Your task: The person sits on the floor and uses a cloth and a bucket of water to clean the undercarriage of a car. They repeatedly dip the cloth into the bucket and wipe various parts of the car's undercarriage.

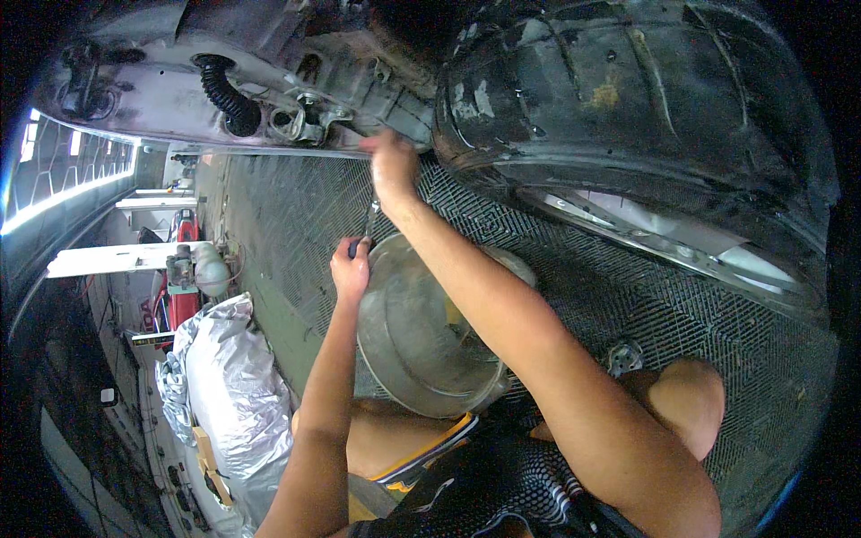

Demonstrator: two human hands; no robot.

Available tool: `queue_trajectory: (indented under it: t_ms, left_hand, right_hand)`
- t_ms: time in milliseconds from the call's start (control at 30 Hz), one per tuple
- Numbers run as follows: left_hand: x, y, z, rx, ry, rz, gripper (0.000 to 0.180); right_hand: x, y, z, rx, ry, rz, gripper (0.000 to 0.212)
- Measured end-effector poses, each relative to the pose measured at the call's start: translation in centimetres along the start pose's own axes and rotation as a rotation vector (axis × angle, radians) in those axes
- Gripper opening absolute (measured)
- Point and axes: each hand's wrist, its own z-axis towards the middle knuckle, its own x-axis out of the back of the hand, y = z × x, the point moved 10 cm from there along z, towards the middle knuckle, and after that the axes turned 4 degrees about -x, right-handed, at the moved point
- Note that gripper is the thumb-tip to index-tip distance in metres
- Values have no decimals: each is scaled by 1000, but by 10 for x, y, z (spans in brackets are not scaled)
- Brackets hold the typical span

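My left hand (352,266) is closed around the dark handle of a slim hand tool (375,213) with a metal shaft, whose exact kind I cannot make out. The shaft runs up toward my right hand (395,169), which is bent inward at the lower edge of a pale car body panel (161,94). Motion blurs my right fingers; they look curled, but what they grip is hidden. Left of that hand, a metal bracket or latch (309,121) sits on the panel, with a black corrugated cable boot (226,94) beyond it.
A scuffed black wheel-arch shell (610,85) bulges at the upper right. Below my forearms stands a large round grey tub-like object (399,323) on patterned dark flooring (717,359). Silvery plastic sheeting (238,386) lies at the left, near a red machine (184,305).
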Motion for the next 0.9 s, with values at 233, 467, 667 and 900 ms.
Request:
queue_trajectory:
  t_ms: [233,467,667,900]
  left_hand:
    - [1,14,0,-73,9,-50,31]
    - [4,-2,-4,-19,10,-34,32]
    - [4,-7,-1,-50,32,-31,30]
    - [27,36,-19,-223,189,-212,29]
  right_hand:
    - [24,73,9,-524,326,483,15]
    - [26,78,-10,-669,265,573,29]
    - [18,95,-27,-905,166,637,23]
    - [-4,81,-42,-883,24,733,16]
